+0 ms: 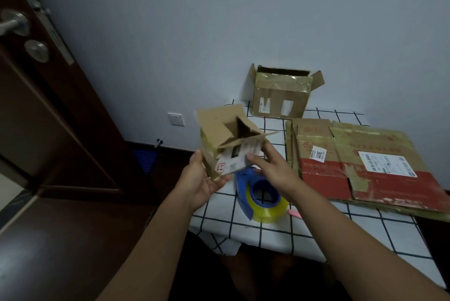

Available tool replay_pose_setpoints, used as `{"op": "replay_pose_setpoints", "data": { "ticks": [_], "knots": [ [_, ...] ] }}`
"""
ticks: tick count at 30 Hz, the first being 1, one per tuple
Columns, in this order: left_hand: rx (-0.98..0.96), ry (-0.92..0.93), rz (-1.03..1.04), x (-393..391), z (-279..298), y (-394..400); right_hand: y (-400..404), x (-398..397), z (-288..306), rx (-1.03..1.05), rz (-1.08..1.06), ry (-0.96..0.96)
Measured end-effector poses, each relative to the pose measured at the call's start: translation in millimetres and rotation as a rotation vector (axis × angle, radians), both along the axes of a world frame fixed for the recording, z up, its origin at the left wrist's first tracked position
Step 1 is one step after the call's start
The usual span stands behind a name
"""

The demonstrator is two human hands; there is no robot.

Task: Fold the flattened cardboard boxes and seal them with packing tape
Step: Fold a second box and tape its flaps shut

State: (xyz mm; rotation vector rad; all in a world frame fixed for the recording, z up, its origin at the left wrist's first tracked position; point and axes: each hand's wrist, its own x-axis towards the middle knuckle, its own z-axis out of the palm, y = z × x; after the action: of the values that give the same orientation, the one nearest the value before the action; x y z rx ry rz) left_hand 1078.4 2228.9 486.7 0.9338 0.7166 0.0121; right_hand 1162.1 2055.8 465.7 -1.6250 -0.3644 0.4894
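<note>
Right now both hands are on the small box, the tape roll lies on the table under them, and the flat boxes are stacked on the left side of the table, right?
Not quite: in the head view the flat boxes lie on the table's right side, not left. The rest holds: both hands are on the small box, tape roll beneath.

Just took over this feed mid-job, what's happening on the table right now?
A person holds a small cardboard box up over the table's near left edge. The left hand cups it from below and the right hand presses on a labelled flap. Its top flaps are still open and untaped. The tape dispenser lies on the table beneath, untouched. A stack of flattened boxes waits to the right, and a larger open box stands against the wall.
</note>
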Motion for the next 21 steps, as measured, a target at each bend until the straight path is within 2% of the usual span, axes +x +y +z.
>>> {"op": "replay_pose_setpoints", "data": {
  "ticks": [2, 5, 8, 10, 12, 14, 15, 18, 21],
  "knots": [
    [0.056, 0.021, -0.058, 0, 3, -6, 0, 1, -1, 0.091, -0.075, 0.000],
    [0.269, 0.016, -0.150, 0, 6, -15, -5, 7, -5, 0.009, -0.203, -0.093],
    [0.769, -0.123, -0.123, 0, -1, -18, -10, 11, -7, -0.096, -0.257, -0.160],
    [1.082, -0.223, -0.176, -2, -6, -20, -10, 11, -5, -0.142, -0.289, -0.180],
    [1.238, -0.224, -0.217, 0, -18, -21, -8, 11, -8, -0.235, -0.311, -0.259],
    [1.228, -0.171, -0.166, 2, -26, -19, -6, 11, -8, -0.241, -0.316, -0.283],
    [1.171, -0.144, -0.124, 4, -28, -18, -5, 11, -5, -0.163, -0.319, -0.225],
    [0.824, -0.172, -0.060, 5, -29, -12, -7, 14, 2, 0.065, -0.294, 0.008],
    [0.689, -0.212, -0.063, 6, -30, -3, -12, 18, 3, 0.003, -0.206, 0.089]
  ]
}}
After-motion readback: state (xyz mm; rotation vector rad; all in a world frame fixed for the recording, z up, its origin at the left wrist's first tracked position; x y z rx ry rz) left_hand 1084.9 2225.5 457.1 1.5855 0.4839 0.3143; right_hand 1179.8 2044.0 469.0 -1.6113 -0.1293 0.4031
